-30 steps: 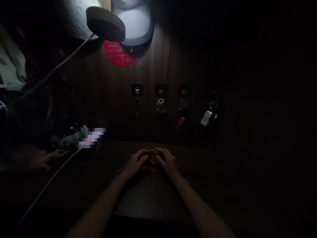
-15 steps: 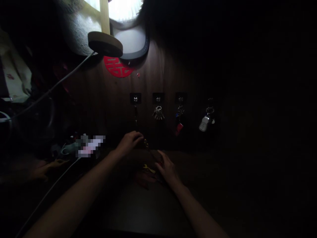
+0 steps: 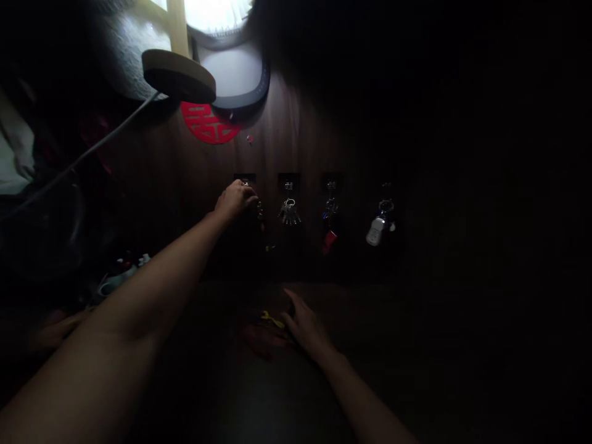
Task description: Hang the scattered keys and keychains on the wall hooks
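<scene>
At the leftmost wall hook, my left hand (image 3: 235,200) is closed with its fingertips pinched. From it hangs a keychain (image 3: 259,213) with small shiny links and a yellowish tip, too dark to make out fully. My right hand (image 3: 306,324) rests low over the dark surface, thumb and index finger apart. Beside its thumb lies a yellow strip-like piece (image 3: 272,319) on top of dim red items (image 3: 263,339). To the right of my left hand, a bunch of keys (image 3: 290,213) hangs from the second hook.
Keys with a red tag (image 3: 329,239) and keys with a silver fob (image 3: 375,231) hang farther right. Above are a red cut-paper ornament (image 3: 210,123), a round-based lamp stand (image 3: 179,77) and its cable (image 3: 108,139). Another person's hand (image 3: 60,327) is dimly visible at left.
My left hand has risen with the keychain from just above the surface to the leftmost hook. My right hand has stayed low, apart from the keychain. The view has shifted slightly.
</scene>
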Action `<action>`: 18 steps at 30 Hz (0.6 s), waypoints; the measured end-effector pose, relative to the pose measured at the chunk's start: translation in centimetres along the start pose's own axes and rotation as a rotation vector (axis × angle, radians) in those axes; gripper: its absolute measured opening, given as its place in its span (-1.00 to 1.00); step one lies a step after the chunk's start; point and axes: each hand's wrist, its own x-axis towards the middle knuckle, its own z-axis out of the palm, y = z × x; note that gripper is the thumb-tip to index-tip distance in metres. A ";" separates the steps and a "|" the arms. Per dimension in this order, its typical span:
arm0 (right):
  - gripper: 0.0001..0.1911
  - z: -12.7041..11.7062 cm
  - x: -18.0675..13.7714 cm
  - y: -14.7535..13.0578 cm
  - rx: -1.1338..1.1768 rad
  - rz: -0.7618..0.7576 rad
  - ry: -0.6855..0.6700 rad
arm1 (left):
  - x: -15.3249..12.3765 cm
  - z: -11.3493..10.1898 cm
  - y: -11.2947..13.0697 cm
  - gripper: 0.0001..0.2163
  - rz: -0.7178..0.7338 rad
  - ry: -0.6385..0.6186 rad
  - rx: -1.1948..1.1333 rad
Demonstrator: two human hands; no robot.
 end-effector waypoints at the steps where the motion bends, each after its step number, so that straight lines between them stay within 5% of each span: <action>1: -0.50 0.0 0.0 0.1 -0.001 -0.001 0.003 | 0.3 0.1 -0.2 -0.91 -0.027 0.017 -0.036; 9: -0.54 -0.1 0.2 0.2 0.068 0.054 -0.007 | 0.0 0.5 -0.9 -0.80 -0.400 0.207 -0.323; 18: -0.61 0.0 0.2 0.3 0.065 0.034 -0.009 | -2.1 2.0 -1.9 -0.84 -0.398 0.322 -0.471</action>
